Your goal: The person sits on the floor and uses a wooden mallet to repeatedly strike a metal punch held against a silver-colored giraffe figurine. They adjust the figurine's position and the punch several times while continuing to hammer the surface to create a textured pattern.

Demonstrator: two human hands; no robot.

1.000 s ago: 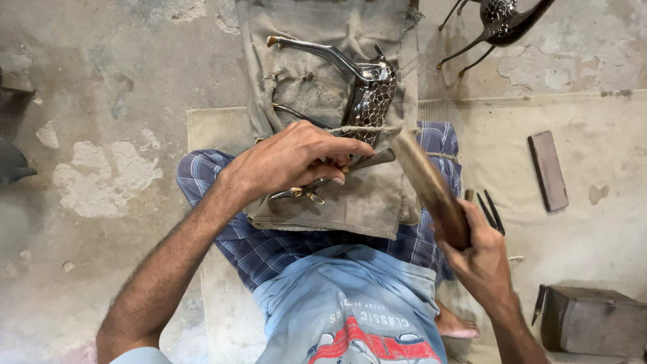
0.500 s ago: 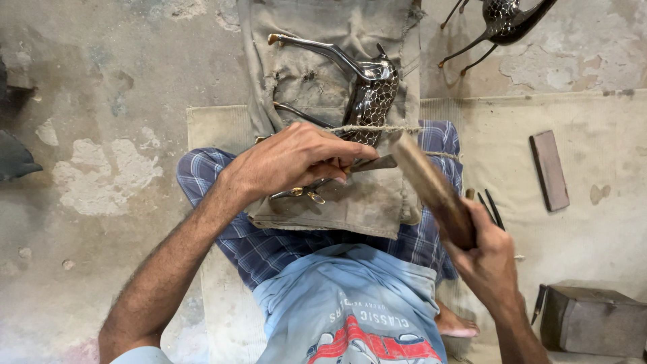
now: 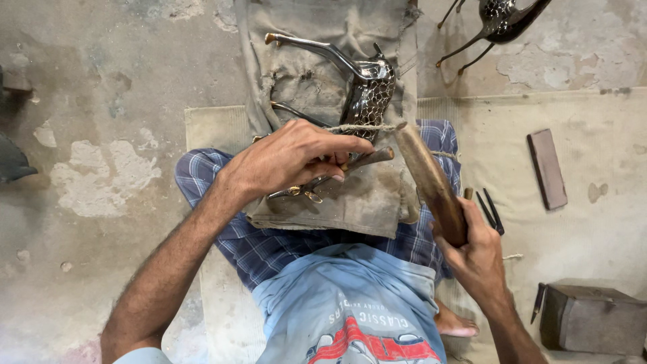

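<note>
My left hand (image 3: pixel 290 158) grips a thin metal chisel (image 3: pixel 367 159) and presses its tip toward a shiny metal animal figure (image 3: pixel 357 84) with a patterned body. The figure lies on a grey cloth (image 3: pixel 337 189) over my lap, tied down with a cord (image 3: pixel 357 127). My right hand (image 3: pixel 475 253) holds a wooden mallet (image 3: pixel 428 182) by its lower end, with the top of the mallet close to the chisel's butt. Part of the figure's lower legs is hidden under my left hand.
A second metal figure (image 3: pixel 499 20) lies at the top right on the concrete floor. A flat dark stone (image 3: pixel 547 168) and thin dark tools (image 3: pixel 490 210) rest on the mat at right. A dark block (image 3: pixel 593 317) stands at lower right.
The wooden mallet has swung a little toward the chisel's butt, and my right hand has shifted slightly with it. My left hand stays on the chisel in the same place.
</note>
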